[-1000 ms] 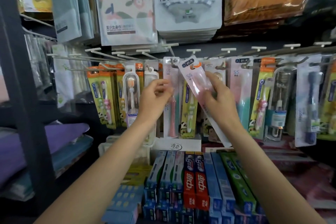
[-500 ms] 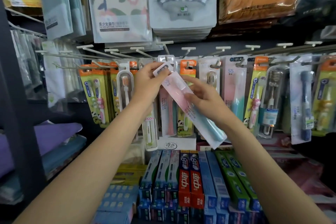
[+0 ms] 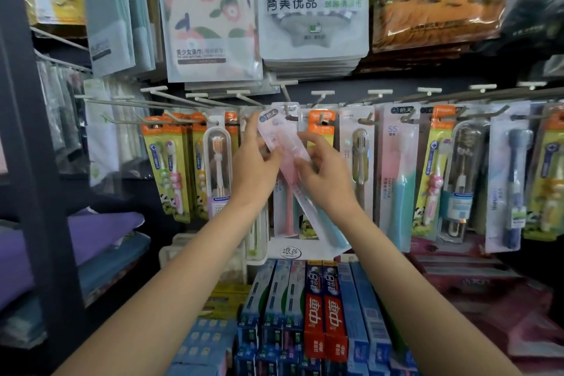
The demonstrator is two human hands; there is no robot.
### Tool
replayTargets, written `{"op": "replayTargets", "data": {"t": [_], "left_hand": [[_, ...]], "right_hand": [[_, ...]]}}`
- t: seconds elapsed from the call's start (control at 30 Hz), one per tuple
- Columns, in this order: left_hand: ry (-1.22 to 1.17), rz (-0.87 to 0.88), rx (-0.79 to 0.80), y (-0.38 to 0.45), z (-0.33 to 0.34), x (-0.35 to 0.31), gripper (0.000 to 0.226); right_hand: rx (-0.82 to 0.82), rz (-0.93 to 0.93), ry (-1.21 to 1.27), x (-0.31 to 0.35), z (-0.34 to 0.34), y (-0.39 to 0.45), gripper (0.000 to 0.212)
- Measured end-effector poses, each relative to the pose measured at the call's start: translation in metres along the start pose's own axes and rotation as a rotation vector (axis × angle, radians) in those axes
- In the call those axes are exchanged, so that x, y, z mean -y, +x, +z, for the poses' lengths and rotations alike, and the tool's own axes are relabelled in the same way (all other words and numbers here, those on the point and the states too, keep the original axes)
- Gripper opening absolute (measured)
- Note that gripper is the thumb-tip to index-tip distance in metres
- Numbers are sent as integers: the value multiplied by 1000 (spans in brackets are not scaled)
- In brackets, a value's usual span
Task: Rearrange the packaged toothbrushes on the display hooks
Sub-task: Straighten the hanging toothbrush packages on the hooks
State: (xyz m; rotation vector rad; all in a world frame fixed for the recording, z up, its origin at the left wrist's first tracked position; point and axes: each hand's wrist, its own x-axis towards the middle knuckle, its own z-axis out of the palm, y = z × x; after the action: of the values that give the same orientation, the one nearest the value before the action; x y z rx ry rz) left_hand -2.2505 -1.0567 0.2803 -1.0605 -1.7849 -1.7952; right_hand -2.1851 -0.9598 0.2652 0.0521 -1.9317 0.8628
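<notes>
Head view: left hand (image 3: 254, 162) grips upper part of long pink-and-teal toothbrush in clear blister pack (image 3: 293, 168), fingers curled round its left edge. Right hand (image 3: 323, 174) pinches same pack at mid-length from right side. Pack tilted, top end up-left near white wire display hook (image 3: 287, 98), teal bottom end down-right, in front of hanging pink toothbrush pack (image 3: 288, 210). Matching pink-and-teal pack (image 3: 396, 174) hangs to right. Red and blue toothpaste boxes (image 3: 323, 308) stacked below
</notes>
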Motion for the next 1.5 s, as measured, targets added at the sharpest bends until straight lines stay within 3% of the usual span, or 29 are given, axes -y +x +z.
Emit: {"op": "replayTargets", "data": {"t": [0.2, 0.3, 0.43, 0.53, 0.63, 0.83, 1.0, 1.17, 1.37, 1.5], "left_hand": [[57, -13, 30, 2, 2, 2, 72], [88, -15, 57, 1, 2, 6, 72], [238, 79, 37, -3, -4, 2, 72], [270, 124, 23, -10, -6, 0, 78], [261, 119, 23, -16, -4, 6, 82], [281, 157, 33, -16, -7, 15, 71], [326, 167, 24, -16, -7, 15, 70], [345, 183, 28, -16, -7, 16, 70], [295, 207, 47, -26, -8, 16, 63], [91, 74, -9, -47, -20, 9, 35]], "right_hand": [[-151, -24, -26, 7, 13, 3, 42], [-166, -26, -60, 2, 10, -6, 34], [-334, 3, -210, -16, -11, -15, 23], [-208, 79, -365, -27, -11, -16, 45], [-149, 141, -336, -28, -4, -12, 60], [-202, 65, -442, -26, -17, -14, 51], [-157, 2, -551, -11, -52, -15, 58], [210, 19, -888, 7, -68, -7, 59], [-37, -2, -642, 16, -74, -37, 52], [-15, -112, -366, 33, -50, -65, 47]]}}
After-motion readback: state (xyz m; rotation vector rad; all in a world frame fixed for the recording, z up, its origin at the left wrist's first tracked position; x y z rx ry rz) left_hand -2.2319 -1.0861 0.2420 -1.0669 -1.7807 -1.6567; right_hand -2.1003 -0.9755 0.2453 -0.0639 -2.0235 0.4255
